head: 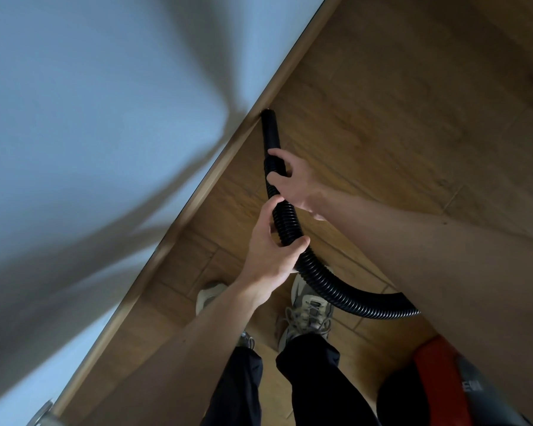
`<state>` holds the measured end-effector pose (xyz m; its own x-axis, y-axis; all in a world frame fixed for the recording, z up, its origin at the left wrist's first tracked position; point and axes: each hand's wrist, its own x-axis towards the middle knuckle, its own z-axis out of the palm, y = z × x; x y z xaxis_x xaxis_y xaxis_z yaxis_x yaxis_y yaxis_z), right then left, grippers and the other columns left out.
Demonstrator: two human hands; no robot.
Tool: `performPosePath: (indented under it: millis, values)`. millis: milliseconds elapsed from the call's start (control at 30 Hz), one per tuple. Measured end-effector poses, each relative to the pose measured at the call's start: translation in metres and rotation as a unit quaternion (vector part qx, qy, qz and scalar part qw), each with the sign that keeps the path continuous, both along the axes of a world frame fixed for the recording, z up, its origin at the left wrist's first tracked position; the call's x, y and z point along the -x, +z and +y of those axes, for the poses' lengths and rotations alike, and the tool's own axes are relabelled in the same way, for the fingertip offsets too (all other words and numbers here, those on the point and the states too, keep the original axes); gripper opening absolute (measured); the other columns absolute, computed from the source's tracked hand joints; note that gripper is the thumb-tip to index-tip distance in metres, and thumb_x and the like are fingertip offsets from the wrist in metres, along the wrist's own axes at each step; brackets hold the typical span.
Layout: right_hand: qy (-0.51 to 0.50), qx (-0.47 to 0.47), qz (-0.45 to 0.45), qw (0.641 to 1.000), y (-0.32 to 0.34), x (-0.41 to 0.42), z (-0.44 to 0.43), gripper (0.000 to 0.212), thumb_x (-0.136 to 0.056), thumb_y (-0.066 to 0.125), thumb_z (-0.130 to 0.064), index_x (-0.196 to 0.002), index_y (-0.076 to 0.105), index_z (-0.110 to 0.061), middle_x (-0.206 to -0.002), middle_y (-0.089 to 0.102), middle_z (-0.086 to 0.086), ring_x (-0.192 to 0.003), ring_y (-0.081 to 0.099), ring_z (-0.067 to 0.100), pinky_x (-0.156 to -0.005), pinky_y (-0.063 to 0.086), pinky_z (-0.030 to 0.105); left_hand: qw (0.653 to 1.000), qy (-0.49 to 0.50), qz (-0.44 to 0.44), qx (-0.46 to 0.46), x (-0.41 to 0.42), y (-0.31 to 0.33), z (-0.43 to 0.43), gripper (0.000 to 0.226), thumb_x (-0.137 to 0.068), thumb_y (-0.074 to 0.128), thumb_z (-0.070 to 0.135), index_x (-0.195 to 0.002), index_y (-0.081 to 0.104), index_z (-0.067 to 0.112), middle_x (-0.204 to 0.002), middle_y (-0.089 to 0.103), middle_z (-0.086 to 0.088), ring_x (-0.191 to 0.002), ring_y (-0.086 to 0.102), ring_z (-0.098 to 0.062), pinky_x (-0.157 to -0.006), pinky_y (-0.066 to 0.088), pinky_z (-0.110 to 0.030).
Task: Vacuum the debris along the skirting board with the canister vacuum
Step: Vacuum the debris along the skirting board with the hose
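A black ribbed vacuum hose point(326, 281) runs from under my right arm up to a smooth black nozzle point(270, 130). The nozzle's tip touches the foot of the wooden skirting board point(197, 192), which runs diagonally from bottom left to top right. My right hand point(293, 179) grips the hose just behind the nozzle. My left hand point(271, 250) grips the hose a little further back. The red and black canister vacuum point(446, 382) sits on the floor at the bottom right. No debris can be made out on the blurred floor.
A pale blue-white wall point(90, 118) with soft shadows fills the left half. Wood-look flooring point(413, 103) spreads to the right. My two feet in light trainers point(308, 315) stand below the hands, beside the skirting board. A metal object point(43, 416) shows at the bottom left edge.
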<state>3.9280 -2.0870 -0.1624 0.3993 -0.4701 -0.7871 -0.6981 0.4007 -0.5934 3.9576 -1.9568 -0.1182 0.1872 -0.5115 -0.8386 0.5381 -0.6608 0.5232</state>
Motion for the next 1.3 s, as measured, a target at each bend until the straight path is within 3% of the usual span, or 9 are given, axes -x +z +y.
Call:
performPosePath:
  millis: [133, 233, 367, 533, 633, 733, 833, 1100, 1300]
  values:
    - [-0.008, 0.013, 0.005, 1.0, -0.006, 0.0, -0.004, 0.05, -0.096, 0.054, -0.019, -0.143, 0.045, -0.034, -0.123, 0.057, 0.004, -0.096, 0.063, 0.021, -0.085, 0.057, 0.038, 0.999, -0.014, -0.034, -0.005, 0.006, -0.005, -0.007, 0.073, -0.081, 0.076, 0.01, -0.132, 0.044, 0.051, -0.107, 0.06, 0.008, -0.108, 0.065, -0.023, -0.086, 0.058, -0.054]
    - [-0.009, 0.021, 0.009, 1.0, -0.008, 0.0, -0.006, 0.05, -0.096, 0.053, -0.02, -0.142, 0.045, -0.035, -0.121, 0.058, 0.005, -0.097, 0.063, 0.022, -0.086, 0.058, 0.04, 0.999, -0.024, -0.044, -0.004, 0.009, -0.006, -0.012, 0.075, -0.074, 0.077, 0.02, -0.132, 0.044, 0.052, -0.107, 0.06, 0.014, -0.113, 0.062, -0.022, -0.091, 0.055, -0.056]
    - [-0.013, 0.025, 0.012, 1.0, -0.01, -0.003, -0.009, 0.05, -0.097, 0.053, -0.02, -0.144, 0.044, -0.034, -0.121, 0.059, 0.004, -0.096, 0.063, 0.021, -0.084, 0.058, 0.038, 0.999, -0.019, -0.047, 0.009, 0.006, -0.012, -0.014, 0.066, -0.081, 0.075, 0.009, -0.124, 0.048, 0.051, -0.094, 0.062, 0.017, -0.106, 0.065, -0.022, -0.083, 0.059, -0.054]
    - [-0.01, 0.037, 0.015, 0.999, -0.011, -0.006, -0.01, 0.051, -0.096, 0.054, -0.021, -0.145, 0.044, -0.033, -0.126, 0.056, 0.002, -0.1, 0.062, 0.02, -0.089, 0.056, 0.038, 1.0, 0.007, -0.006, 0.012, -0.002, -0.012, -0.015, 0.074, -0.088, 0.07, -0.002, -0.141, 0.041, 0.039, -0.117, 0.057, -0.003, -0.103, 0.066, -0.018, -0.062, 0.06, -0.033]
    - [-0.028, 0.05, 0.021, 0.998, -0.012, -0.008, -0.01, 0.053, -0.096, 0.054, -0.023, -0.146, 0.043, -0.036, -0.13, 0.053, 0.0, -0.1, 0.062, 0.02, -0.088, 0.057, 0.04, 1.0, 0.005, 0.006, 0.015, -0.005, -0.01, -0.018, 0.071, -0.088, 0.069, -0.002, -0.139, 0.043, 0.04, -0.12, 0.057, -0.003, -0.104, 0.065, -0.018, -0.059, 0.058, -0.03]
    - [-0.034, 0.059, 0.029, 0.997, -0.012, -0.013, -0.014, 0.054, -0.096, 0.053, -0.024, -0.148, 0.04, -0.036, -0.127, 0.053, -0.002, -0.093, 0.061, 0.015, -0.08, 0.056, 0.032, 1.0, 0.008, 0.011, 0.018, -0.011, -0.008, -0.025, 0.068, -0.088, 0.068, -0.004, -0.132, 0.045, 0.043, -0.119, 0.057, -0.005, -0.098, 0.065, -0.016, -0.053, 0.056, -0.025]
    - [-0.021, 0.056, 0.033, 0.998, -0.012, -0.018, -0.016, 0.056, -0.096, 0.053, -0.025, -0.149, 0.038, -0.036, -0.135, 0.054, 0.003, -0.097, 0.062, 0.018, -0.076, 0.054, 0.029, 1.0, 0.008, 0.015, 0.024, -0.016, -0.006, -0.026, 0.065, -0.088, 0.067, -0.005, -0.119, 0.047, 0.048, -0.122, 0.057, -0.01, -0.095, 0.065, -0.016, -0.052, 0.056, -0.024]
    - [0.02, 0.03, 0.029, 0.999, -0.013, -0.023, 0.006, 0.057, -0.095, 0.057, -0.022, -0.148, 0.04, -0.033, -0.138, 0.053, 0.004, -0.106, 0.06, 0.021, -0.09, 0.056, 0.035, 1.0, 0.029, 0.006, -0.007, -0.018, -0.002, 0.002, 0.071, -0.087, 0.068, -0.005, -0.113, 0.047, 0.058, -0.12, 0.061, -0.001, -0.099, 0.068, -0.017, -0.057, 0.06, -0.032]
    - [0.047, 0.013, 0.024, 0.998, -0.01, -0.017, 0.028, 0.058, -0.094, 0.057, -0.022, -0.148, 0.039, -0.034, -0.14, 0.051, 0.005, -0.111, 0.059, 0.025, -0.093, 0.055, 0.042, 0.999, 0.041, 0.011, -0.025, -0.011, 0.004, 0.022, 0.071, -0.087, 0.067, -0.009, -0.124, 0.046, 0.047, -0.117, 0.059, -0.007, -0.095, 0.067, -0.021, -0.054, 0.058, -0.03]
